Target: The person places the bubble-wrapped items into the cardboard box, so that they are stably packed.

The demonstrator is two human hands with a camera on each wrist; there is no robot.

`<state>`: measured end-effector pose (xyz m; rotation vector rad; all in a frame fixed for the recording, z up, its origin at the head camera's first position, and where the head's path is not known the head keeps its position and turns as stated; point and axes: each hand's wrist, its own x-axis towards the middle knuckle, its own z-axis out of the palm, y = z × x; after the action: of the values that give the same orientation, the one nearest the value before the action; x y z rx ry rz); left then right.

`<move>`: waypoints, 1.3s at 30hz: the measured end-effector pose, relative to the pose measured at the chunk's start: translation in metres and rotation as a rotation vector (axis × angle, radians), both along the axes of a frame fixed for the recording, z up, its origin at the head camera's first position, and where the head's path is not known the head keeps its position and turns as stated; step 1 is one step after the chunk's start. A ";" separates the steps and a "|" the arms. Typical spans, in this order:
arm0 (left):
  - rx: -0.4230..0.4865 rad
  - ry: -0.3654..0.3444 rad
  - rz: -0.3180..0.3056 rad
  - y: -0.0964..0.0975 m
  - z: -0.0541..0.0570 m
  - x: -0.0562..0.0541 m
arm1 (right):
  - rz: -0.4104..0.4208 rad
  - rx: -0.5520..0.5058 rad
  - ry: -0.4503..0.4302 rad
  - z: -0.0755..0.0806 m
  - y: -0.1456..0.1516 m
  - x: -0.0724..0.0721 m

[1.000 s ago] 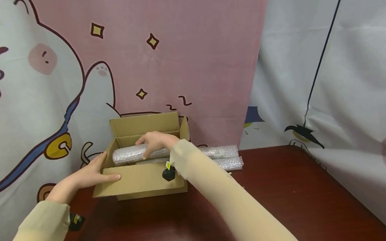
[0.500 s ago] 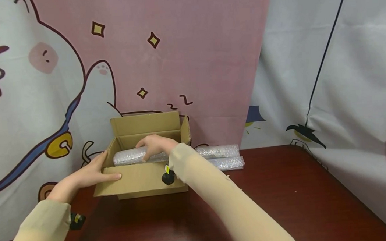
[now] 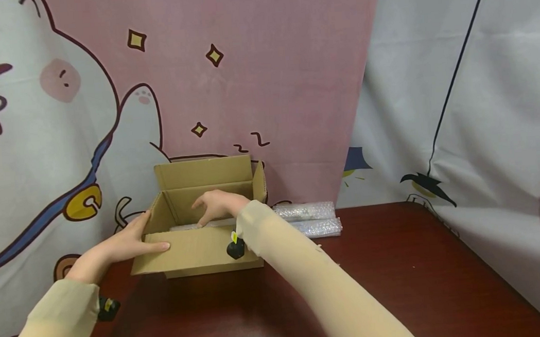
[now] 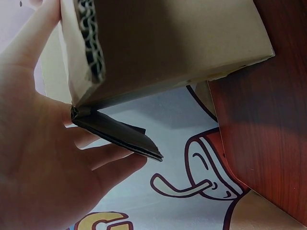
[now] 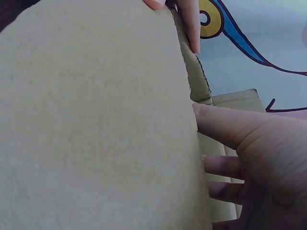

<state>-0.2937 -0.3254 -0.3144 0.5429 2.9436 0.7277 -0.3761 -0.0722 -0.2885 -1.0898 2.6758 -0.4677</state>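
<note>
An open cardboard box (image 3: 196, 250) stands on the table with its flaps up and out. My left hand (image 3: 121, 244) grips its left front corner, thumb on the front flap and fingers behind the side flap (image 4: 120, 132). My right hand (image 3: 218, 205) is over the box opening, thumb and fingers spread apart with nothing seen between them. Below it a strip of a bubble-wrapped roll (image 3: 183, 227) shows low in the box; the front flap hides the rest. In the right wrist view the front flap (image 5: 100, 115) covers much of the right hand's surroundings.
More bubble-wrapped rolls (image 3: 320, 228) lie on the table right of the box, partly behind the right forearm. A dark red wooden table (image 3: 397, 269) extends to the right. A printed cloth (image 3: 292, 84) hangs close behind the box.
The bubble-wrapped roll under my right hand has dropped deeper into the box, out of its fingers. The right hand stays at nearly the same height; the left keeps its grip.
</note>
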 end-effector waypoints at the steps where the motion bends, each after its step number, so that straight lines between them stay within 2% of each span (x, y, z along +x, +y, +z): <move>1: -0.004 -0.001 0.003 0.000 0.000 0.000 | -0.001 0.005 -0.006 0.000 0.001 0.000; 7: -0.011 -0.006 0.008 0.001 0.000 0.000 | -0.004 0.031 -0.018 0.002 0.004 0.002; 17: -0.013 -0.007 0.011 0.001 0.001 0.000 | 0.004 -0.007 -0.054 0.010 0.013 0.000; 22: -0.016 -0.013 0.014 0.002 0.001 0.000 | 0.035 -0.004 -0.051 0.023 0.015 0.002; 29: -0.012 -0.015 0.008 0.000 0.003 -0.001 | 0.108 0.013 0.009 0.045 0.019 0.009; 35: -0.017 -0.021 0.014 -0.001 0.003 0.000 | 0.181 -0.030 0.045 0.064 0.033 0.021; 39: -0.018 -0.019 0.011 0.000 0.002 0.000 | 0.223 -0.040 0.095 0.075 0.052 0.035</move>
<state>-0.2940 -0.3258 -0.3126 0.5162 2.9352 0.7021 -0.3415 -0.0200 -0.2134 -1.4351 2.5911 -0.4389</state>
